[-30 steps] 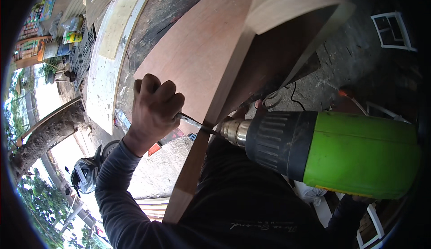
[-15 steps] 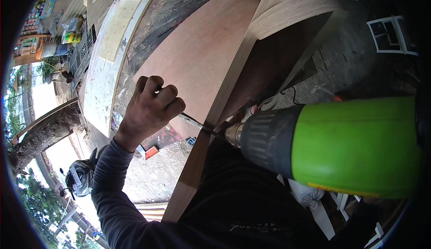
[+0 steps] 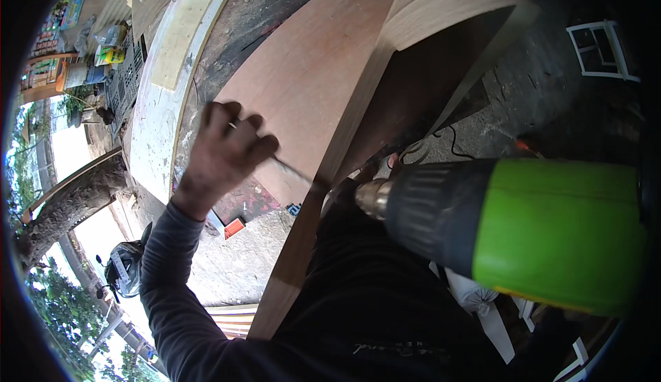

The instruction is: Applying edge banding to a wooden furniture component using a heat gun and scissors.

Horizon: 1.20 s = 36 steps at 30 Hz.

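My left hand (image 3: 224,151) is closed, knuckles up and blurred by motion. From its fist a thin, metal-looking rod (image 3: 295,170) runs to the edge of a long wooden strip (image 3: 348,134); its exact kind is unclear. On the right is a green power drill (image 3: 558,234) with a dark ribbed collar and a metal nose, which points left at the strip with a gap between. My right hand is mostly hidden behind the drill body, where it grips the handle; only a dark sleeve (image 3: 551,341) shows. Beyond the strip lies a large curved brown panel (image 3: 296,72).
A bent wooden band (image 3: 458,10) arches off the strip at top right. On the floor are an orange-red piece (image 3: 234,228) and a white frame (image 3: 602,50). A long pale curved board (image 3: 155,120) stands at left, with a parked motorcycle (image 3: 124,268) below it.
The drill has shifted right and slightly down, drawing its nose away from the wooden strip. My left hand has moved slightly up and left, still closed on the rod.
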### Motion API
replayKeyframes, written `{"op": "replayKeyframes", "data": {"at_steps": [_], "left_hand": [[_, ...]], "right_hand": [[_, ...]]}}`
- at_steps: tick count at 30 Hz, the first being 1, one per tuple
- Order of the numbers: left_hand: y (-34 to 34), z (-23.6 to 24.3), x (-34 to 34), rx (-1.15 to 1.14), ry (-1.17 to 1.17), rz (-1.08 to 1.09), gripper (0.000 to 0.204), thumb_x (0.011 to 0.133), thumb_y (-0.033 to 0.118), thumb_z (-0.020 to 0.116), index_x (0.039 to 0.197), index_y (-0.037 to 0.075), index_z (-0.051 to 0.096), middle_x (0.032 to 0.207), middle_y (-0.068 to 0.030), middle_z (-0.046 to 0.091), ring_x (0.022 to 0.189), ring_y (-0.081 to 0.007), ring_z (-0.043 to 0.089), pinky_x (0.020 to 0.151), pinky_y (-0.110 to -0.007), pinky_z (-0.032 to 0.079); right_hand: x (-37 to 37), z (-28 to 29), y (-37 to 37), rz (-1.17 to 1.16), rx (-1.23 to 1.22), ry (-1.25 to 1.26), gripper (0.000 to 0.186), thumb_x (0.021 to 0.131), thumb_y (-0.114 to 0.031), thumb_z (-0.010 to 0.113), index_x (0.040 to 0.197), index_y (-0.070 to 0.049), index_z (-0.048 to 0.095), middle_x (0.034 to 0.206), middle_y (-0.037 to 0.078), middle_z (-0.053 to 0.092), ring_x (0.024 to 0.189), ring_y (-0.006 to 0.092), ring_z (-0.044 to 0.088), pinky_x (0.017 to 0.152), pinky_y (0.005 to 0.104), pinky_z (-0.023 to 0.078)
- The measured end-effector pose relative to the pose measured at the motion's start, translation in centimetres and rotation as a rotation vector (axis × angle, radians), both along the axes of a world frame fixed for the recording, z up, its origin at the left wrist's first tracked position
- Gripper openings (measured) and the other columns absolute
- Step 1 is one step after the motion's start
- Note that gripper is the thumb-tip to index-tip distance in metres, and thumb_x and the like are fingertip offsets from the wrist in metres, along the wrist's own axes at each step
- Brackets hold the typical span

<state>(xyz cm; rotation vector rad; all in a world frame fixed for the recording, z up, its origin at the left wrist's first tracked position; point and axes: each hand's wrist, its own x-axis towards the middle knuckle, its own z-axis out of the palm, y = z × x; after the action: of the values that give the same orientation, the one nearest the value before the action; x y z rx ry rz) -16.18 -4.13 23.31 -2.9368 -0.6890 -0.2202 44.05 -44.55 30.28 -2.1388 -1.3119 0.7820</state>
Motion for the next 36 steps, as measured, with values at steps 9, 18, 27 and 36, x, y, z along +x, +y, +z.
{"op": "replayKeyframes", "data": {"at_steps": [9,18,27,36], "left_hand": [[0.0,-5.3,-6.6,-0.851,0.019,0.701,0.05,0.08,0.008,0.078,0.12,0.003,0.047,0.114,-0.0169,0.046,0.094,-0.028,0.058,0.075,-0.039,0.055],[-7.7,-16.0,-7.7,-0.93,-0.206,0.935,0.06,0.079,0.033,0.085,0.117,-0.003,0.055,0.095,-0.0147,0.061,0.083,-0.0255,0.06,0.077,-0.04,0.051],[-9.6,-25.6,-10.9,-1.1,-0.366,0.992,0.057,0.082,0.029,0.084,0.118,-0.004,0.055,0.095,-0.0148,0.061,0.084,-0.0267,0.06,0.078,-0.043,0.051],[-8.9,-36.8,-16.7,-1.632,-0.762,1.126,0.053,0.085,0.025,0.083,0.118,-0.004,0.054,0.095,-0.0149,0.062,0.084,-0.028,0.059,0.08,-0.046,0.051]], "right_hand": [[-7.9,1.4,8.1,0.275,0.036,0.25,0.061,0.1,-0.047,0.064,0.132,0.005,0.058,0.091,0.012,0.068,0.085,0.0201,0.069,0.074,0.0306,0.056],[-16.2,5.1,23.6,0.54,-0.088,0.896,0.055,0.1,-0.045,0.064,0.126,0.002,0.059,0.081,0.01,0.065,0.074,0.0168,0.065,0.065,0.0307,0.054],[-17.3,6.6,27.1,0.458,-0.371,0.717,0.049,0.099,-0.044,0.066,0.111,0.004,0.066,0.073,0.009,0.063,0.062,0.0173,0.062,0.059,0.0343,0.051],[-18.5,5.8,30.0,0.616,-0.363,0.72,0.052,0.099,-0.046,0.065,0.106,0.005,0.067,0.071,0.009,0.062,0.064,0.0176,0.063,0.062,0.0335,0.052]]}}
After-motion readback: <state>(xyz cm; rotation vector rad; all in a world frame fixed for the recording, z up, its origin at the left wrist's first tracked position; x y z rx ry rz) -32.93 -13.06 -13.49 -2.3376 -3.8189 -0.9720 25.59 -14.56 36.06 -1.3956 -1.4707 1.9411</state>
